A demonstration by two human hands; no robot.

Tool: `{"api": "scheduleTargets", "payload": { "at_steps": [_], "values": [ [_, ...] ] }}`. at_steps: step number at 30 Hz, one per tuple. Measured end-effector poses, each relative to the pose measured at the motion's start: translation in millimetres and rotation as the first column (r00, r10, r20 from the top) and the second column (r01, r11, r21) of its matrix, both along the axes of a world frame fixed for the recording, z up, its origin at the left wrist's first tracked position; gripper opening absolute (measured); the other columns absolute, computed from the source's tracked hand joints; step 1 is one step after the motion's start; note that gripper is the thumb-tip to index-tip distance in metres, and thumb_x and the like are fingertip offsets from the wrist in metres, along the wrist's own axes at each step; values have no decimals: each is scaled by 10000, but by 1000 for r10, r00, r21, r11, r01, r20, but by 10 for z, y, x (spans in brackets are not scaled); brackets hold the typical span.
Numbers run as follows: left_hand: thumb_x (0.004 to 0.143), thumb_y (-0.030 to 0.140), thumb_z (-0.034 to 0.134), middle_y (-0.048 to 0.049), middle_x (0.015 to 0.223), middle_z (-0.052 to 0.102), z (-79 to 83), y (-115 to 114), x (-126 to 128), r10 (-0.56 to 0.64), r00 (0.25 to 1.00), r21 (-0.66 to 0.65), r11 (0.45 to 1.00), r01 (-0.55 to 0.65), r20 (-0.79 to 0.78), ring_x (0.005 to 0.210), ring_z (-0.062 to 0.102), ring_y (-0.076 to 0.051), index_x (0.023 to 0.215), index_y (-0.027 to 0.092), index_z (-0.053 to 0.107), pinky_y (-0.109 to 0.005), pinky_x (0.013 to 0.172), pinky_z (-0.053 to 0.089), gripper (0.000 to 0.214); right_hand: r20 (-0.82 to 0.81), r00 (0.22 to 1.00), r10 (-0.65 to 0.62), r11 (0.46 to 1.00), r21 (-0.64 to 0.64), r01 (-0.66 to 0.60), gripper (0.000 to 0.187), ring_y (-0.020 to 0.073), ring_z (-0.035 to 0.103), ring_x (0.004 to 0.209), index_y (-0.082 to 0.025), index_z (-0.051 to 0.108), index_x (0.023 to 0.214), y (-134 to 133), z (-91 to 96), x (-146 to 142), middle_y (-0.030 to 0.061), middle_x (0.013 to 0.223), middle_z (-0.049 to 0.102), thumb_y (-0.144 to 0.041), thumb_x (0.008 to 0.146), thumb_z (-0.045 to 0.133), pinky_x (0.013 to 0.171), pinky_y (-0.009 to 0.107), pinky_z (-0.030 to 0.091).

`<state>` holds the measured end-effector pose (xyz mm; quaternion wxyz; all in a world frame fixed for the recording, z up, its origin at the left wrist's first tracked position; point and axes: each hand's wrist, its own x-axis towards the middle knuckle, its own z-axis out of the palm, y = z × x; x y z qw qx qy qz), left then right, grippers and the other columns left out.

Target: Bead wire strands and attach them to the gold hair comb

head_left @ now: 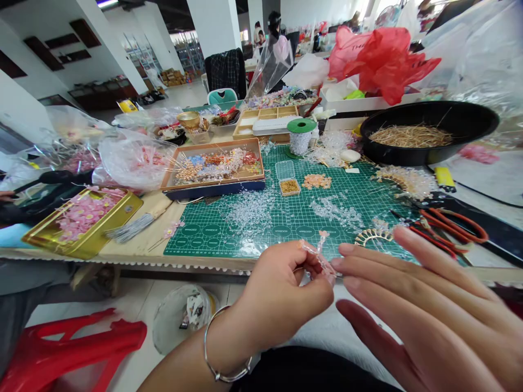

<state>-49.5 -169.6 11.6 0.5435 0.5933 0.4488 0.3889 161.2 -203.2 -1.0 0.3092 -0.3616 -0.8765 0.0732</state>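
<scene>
My left hand pinches a thin strand of clear beads with a pink tip between thumb and fingertips, and a silver bangle circles that wrist. My right hand is held flat beside it, fingers extended and holding nothing, its fingertips very close to the strand's lower end. Behind both hands lies a green cutting mat scattered with loose clear beads. A curved gold beaded piece rests on the mat just beyond my right fingertips.
Red-handled pliers lie to the right. A wooden tray of beadwork, a gold tin of pink flowers and a black basin of straw crowd the table. A red stool and a bin stand below.
</scene>
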Motion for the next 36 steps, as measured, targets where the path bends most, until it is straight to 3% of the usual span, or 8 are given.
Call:
{"api": "scheduleTargets", "payload": {
  "at_steps": [4,7,13,20,24,28,33,36],
  "values": [
    [741,100,594,20,675,604,-7,-28,-5,-11,1000,22,1000,11,14,629,525,-100,669,173,589,-219,585,418,103,111,992,52,986,150,-69,310,234,727,1008,-172,529,1221,138,33,-242,90,1126,751,-44,939,502,1238,494,264],
    [736,92,606,11,686,622,-20,-35,-21,-23,1000,24,999,23,-6,640,548,-109,676,174,598,-221,584,438,102,117,993,30,990,133,-46,224,213,750,923,-193,511,1146,180,36,-251,80,994,772,-72,975,430,1155,415,421],
    [744,70,592,6,715,631,-40,-22,-30,-79,997,12,997,79,18,682,576,-118,686,177,597,-225,608,459,122,110,993,-37,997,69,29,141,252,727,1019,-214,557,1098,171,-1,-189,79,1011,772,-195,1005,453,1000,405,542],
    [819,112,586,-23,827,721,-22,3,-85,-160,982,-179,968,176,100,806,670,-145,869,166,682,-235,684,501,121,-17,997,-75,958,-279,67,124,154,705,697,-272,557,879,235,62,-167,-38,765,691,-214,963,487,562,249,522],
    [872,164,562,-52,961,774,-11,48,-152,-82,988,-210,972,109,134,919,697,-161,991,182,702,-260,770,516,185,-93,988,-127,843,-534,59,196,127,633,630,-269,559,781,274,62,-136,-64,708,663,-280,966,498,556,239,476],
    [897,160,527,-33,995,781,-18,116,-244,-30,999,-130,991,35,41,704,627,-109,1012,201,708,-237,646,479,218,-114,982,-149,787,-615,48,229,132,599,599,-262,579,783,291,63,-122,-53,683,651,-315,986,487,548,243,445],
    [904,175,548,-43,981,751,31,144,-247,-64,998,-43,997,64,-8,801,625,-136,959,190,742,-244,686,481,202,-21,998,-62,895,-444,46,157,124,590,563,-250,546,822,280,12,-117,-53,678,625,-204,957,481,510,238,439],
    [855,272,669,-7,790,686,37,117,-160,-153,987,-115,983,146,-55,667,573,-118,982,185,742,-214,550,403,170,23,1000,-20,966,-259,25,127,140,636,582,-241,539,901,252,-34,-124,-29,735,670,-180,978,458,528,263,457]
  ]
}}
